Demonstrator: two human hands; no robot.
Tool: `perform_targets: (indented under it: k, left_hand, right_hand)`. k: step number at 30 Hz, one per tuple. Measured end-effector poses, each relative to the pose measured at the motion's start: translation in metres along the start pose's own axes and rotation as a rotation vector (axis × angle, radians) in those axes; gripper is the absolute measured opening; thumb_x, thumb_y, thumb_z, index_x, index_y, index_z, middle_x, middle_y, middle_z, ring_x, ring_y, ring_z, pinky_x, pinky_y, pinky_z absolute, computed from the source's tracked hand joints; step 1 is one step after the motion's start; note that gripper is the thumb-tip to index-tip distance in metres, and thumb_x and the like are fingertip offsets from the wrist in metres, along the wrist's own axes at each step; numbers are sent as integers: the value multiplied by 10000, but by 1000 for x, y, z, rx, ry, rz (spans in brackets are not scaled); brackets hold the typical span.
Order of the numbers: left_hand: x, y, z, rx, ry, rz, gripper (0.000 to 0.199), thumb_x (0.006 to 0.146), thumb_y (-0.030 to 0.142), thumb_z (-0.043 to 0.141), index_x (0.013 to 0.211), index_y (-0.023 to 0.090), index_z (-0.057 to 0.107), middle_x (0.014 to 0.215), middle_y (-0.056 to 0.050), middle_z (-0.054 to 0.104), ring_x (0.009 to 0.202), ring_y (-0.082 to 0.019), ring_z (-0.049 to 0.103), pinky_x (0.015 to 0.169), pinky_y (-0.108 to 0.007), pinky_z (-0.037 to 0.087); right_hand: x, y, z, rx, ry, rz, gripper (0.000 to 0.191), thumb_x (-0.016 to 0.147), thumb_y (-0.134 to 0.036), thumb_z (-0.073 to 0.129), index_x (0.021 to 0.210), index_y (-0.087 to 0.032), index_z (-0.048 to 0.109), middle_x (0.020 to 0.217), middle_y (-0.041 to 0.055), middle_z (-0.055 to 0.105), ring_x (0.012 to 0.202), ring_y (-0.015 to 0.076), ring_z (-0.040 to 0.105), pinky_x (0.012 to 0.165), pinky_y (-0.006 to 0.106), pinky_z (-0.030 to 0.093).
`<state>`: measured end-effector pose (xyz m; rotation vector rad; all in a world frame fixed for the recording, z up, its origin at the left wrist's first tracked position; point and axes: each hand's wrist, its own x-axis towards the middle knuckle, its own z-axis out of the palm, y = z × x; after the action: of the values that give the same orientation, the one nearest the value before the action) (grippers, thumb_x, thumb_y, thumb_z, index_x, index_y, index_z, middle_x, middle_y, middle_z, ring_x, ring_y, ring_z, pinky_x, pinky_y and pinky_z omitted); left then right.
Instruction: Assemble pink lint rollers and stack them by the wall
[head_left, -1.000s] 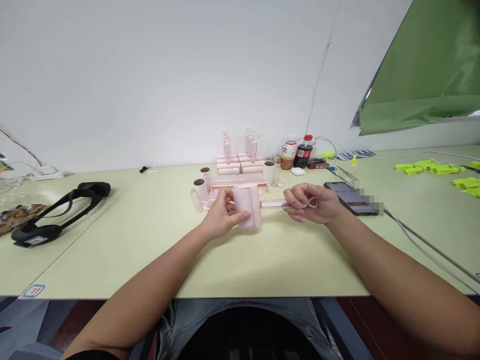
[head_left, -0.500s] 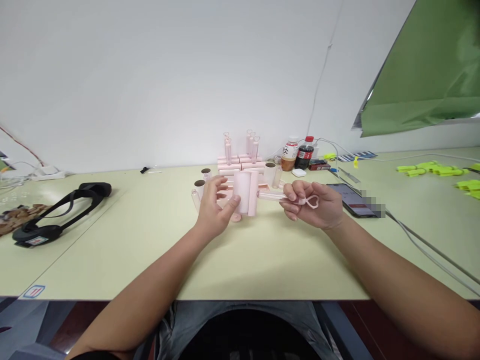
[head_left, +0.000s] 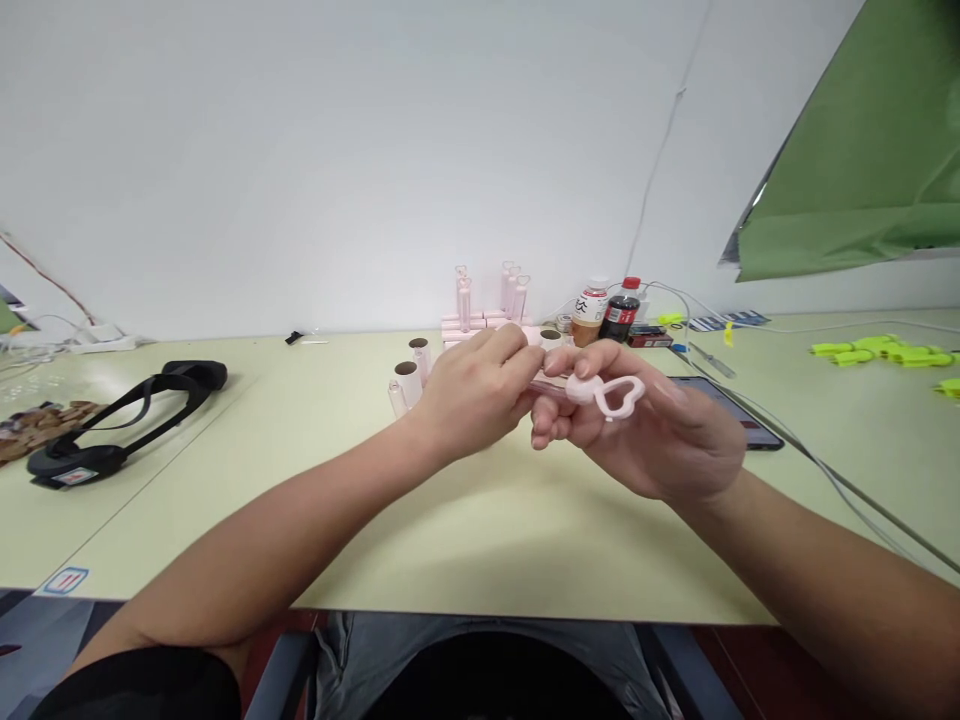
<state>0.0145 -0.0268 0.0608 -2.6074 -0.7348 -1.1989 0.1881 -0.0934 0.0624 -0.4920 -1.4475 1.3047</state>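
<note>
My right hand [head_left: 660,430] holds a slim clear tube [head_left: 553,384] by its pink cap [head_left: 583,389], between thumb and fingers. A pink heart-shaped loop [head_left: 621,398] sticks out from the cap toward the right palm. My left hand [head_left: 476,390] is closed around the tube's other end, knuckles up, so that end is hidden. Just left of it stand a white roll with a brown core [head_left: 407,382] and a small clear tube [head_left: 397,400]. Behind the hands, several upright clear tubes with loops [head_left: 464,303] stand on stacked pink pieces [head_left: 452,327], partly covered.
Two drink bottles, one amber [head_left: 589,312] and one dark with a red cap [head_left: 621,312], stand near the wall. A phone [head_left: 739,415] lies behind my right wrist beside cables. Black headgear [head_left: 127,425] lies at left, yellow-green pieces [head_left: 885,350] at far right.
My left hand has moved right from beside the pink and white roll and closed on the tube's end. The right hand has turned, keeping its hold on the cap. The view has shifted slightly.
</note>
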Motion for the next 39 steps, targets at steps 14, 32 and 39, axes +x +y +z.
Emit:
perform_targets:
  k: [14,32,39]
  left_hand:
    - [69,-133,-75,-140,36,-617,368,757,260,701,1089,162,576,876,-27,627,780,-171,630,695,-308,520]
    - [43,-326,37,54,-150,-1058,243,609,135,742,759,183,558,842,-54,641,736,-191,584,612,-293,421]
    - [39,-353,54,96,-158,-1099,255,591,120,748,730,186,544,771,-50,635,743,-218,605,656,-321,435]
  right_hand:
    - [3,23,-36,-216,126,-21,316,837,-416,662,1109,-272,590,1205,95,558,788,197,644,634,373,562]
    - [-12,73,-61,-168,319,422,225,834,-398,668,948,-205,642,879,48,635,671,159,620,625,336,532]
    - [-13,81,-60,-119,271,476,224,827,-385,679,934,-193,638,865,39,634,682,151,623,636,321,530]
